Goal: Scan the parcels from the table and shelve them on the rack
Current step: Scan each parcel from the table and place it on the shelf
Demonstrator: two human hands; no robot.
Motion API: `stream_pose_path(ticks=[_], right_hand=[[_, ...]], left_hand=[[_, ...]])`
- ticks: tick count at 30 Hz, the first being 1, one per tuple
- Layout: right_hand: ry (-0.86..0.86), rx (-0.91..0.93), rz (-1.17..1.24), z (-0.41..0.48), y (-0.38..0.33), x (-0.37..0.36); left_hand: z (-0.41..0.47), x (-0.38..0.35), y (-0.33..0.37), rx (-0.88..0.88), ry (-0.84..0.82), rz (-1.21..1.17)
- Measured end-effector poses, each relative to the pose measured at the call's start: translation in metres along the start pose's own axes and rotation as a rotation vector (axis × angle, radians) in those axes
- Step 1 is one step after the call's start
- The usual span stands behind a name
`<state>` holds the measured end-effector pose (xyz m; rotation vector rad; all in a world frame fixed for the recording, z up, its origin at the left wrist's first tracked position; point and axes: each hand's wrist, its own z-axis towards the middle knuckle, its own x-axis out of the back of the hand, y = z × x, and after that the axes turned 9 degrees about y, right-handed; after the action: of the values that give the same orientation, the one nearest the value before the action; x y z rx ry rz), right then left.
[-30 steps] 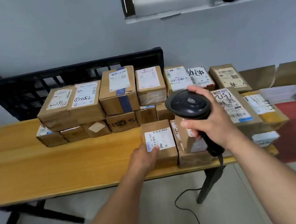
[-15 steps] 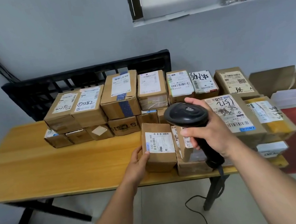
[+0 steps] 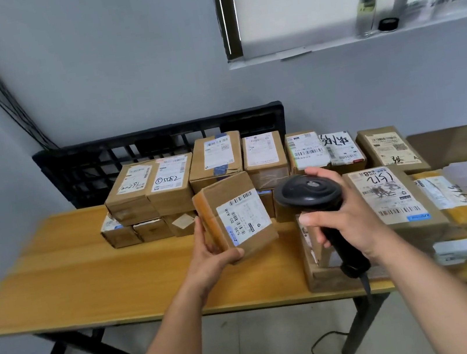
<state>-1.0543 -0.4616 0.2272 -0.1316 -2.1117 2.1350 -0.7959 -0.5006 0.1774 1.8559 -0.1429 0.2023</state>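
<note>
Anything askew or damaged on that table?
No damage visible. The right-hand pile is jumbled, its parcels lying at mixed angles near the front corner of the table. The one tilted parcel is simply held up by the left hand.

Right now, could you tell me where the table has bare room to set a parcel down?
The table's left half is bare, from the front edge back to the stacked parcels, up to the left hand holding a parcel. Those stacks and the right-end pile, beside the right hand with the scanner, are crowded.
</note>
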Motion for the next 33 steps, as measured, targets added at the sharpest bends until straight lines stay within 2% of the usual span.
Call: stream_pose_path(ticks=[7,17,33], right_hand=[[-0.128,0.083,0.129,-0.009,-0.045,-0.058],[-0.241,0.13,0.11,-0.006,-0.069,-0.112],[-0.212,0.093,0.033,-0.006,-0.067,-0.172]], left_hand=[[0.012,0.054,0.023,-0.142,0.136,-0.048],[0.032,0.117,0.018,-0.161,0.226,-0.04],[0.053,0.178,0.001,-0.119,0.235,-0.042]])
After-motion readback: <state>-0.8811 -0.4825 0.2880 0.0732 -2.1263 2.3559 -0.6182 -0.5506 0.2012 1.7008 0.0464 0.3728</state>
